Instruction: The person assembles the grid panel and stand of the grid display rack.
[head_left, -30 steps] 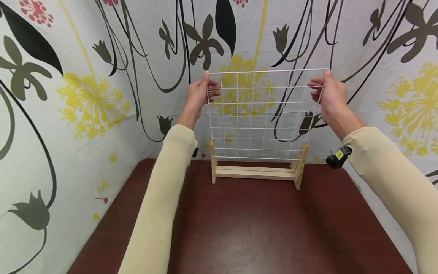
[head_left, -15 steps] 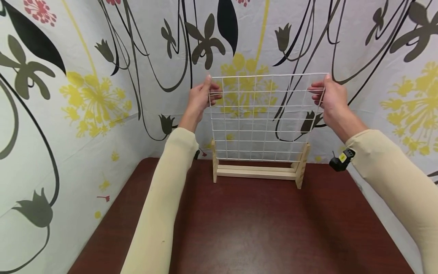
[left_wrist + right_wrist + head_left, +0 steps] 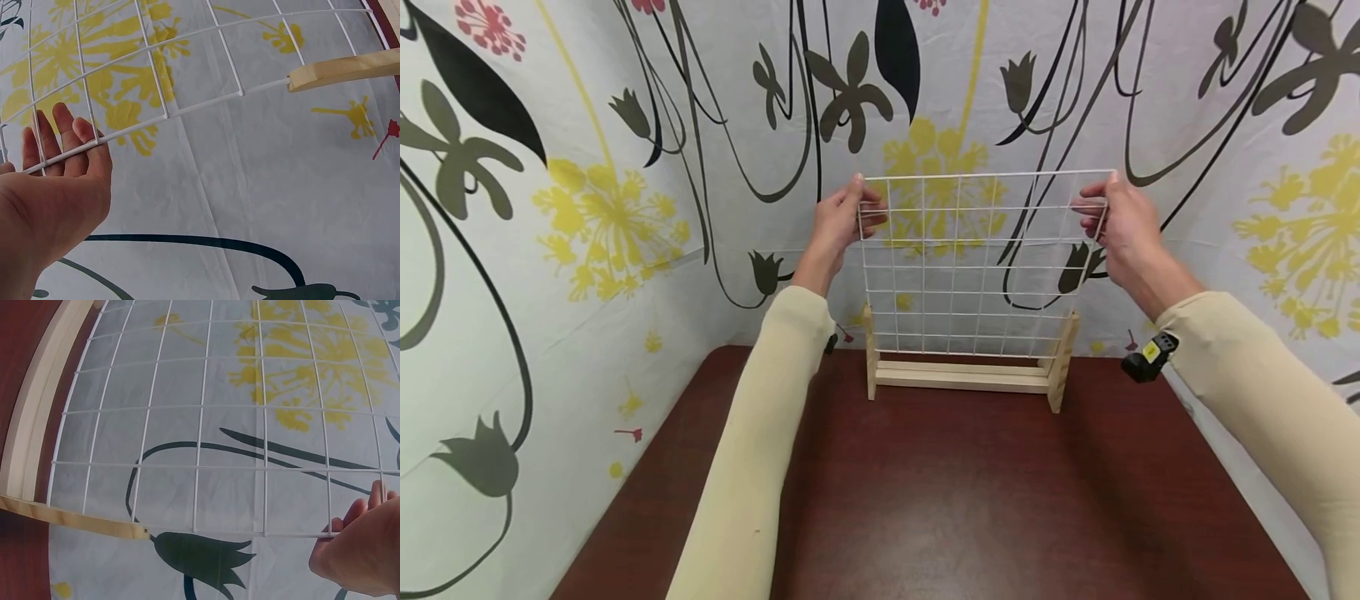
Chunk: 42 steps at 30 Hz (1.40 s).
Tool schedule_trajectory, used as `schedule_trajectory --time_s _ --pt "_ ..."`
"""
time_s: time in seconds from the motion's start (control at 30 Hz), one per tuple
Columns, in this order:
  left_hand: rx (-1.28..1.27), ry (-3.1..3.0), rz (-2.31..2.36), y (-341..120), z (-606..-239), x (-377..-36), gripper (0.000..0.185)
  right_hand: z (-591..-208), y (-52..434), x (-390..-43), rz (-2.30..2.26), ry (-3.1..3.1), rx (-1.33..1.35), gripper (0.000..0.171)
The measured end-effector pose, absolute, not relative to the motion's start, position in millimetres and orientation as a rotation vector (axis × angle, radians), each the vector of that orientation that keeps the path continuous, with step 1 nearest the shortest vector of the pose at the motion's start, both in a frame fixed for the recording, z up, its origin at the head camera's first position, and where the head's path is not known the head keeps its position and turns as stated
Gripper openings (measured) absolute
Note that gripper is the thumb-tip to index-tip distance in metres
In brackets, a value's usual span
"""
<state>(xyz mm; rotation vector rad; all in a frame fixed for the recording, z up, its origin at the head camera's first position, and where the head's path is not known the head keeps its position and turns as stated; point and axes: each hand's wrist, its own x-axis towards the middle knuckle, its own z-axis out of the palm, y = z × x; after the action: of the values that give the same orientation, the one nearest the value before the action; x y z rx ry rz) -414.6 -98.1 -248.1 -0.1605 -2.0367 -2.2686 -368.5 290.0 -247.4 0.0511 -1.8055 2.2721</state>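
- The left hand [image 3: 837,223] holds the left side of a white wire grid [image 3: 981,262], close to its top corner.
- In the left wrist view the fingers [image 3: 61,140] of that hand are curled round the side wire of the grid.
- The right hand [image 3: 1122,221] holds the right side of the grid, also close to the top corner.
- In the right wrist view only the fingertips [image 3: 377,495] of that hand show, touching the side wire.
- The two hands are well apart, with the whole grid between them.
- The grid stands up straight and hangs down below the hands.
- The bottom of the grid sits between the two posts of a wooden stand [image 3: 964,375].
- I cannot tell if the bottom wire is touching the wooden bar or is just above it.
- The wooden stand is below the hands and between them, on the far part of the dark red tabletop [image 3: 940,500].
- One wooden post is right under the left hand, and the other one is under the right hand.
- Both arms have long cream sleeves [image 3: 752,467].
- A small black thing with a yellow spot [image 3: 1147,357] sits on the right arm, just under the wrist.
- Behind the hands and the grid hangs a white cloth [image 3: 625,167] with yellow flowers and black leaves.
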Motion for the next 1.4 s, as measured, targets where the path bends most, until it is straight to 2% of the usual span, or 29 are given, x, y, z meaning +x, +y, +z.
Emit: schedule_trajectory --time_s 0.53,1.4 --pt "-0.194 -2.114 -2.245 -104 -265 -410 0.056 -271 303 -369 2.338 -1.817 0.151 0.039" --pt "-0.243 -2.152 -2.214 -107 -286 -411 0.052 -302 302 -369 2.333 -1.735 0.169 0.035"
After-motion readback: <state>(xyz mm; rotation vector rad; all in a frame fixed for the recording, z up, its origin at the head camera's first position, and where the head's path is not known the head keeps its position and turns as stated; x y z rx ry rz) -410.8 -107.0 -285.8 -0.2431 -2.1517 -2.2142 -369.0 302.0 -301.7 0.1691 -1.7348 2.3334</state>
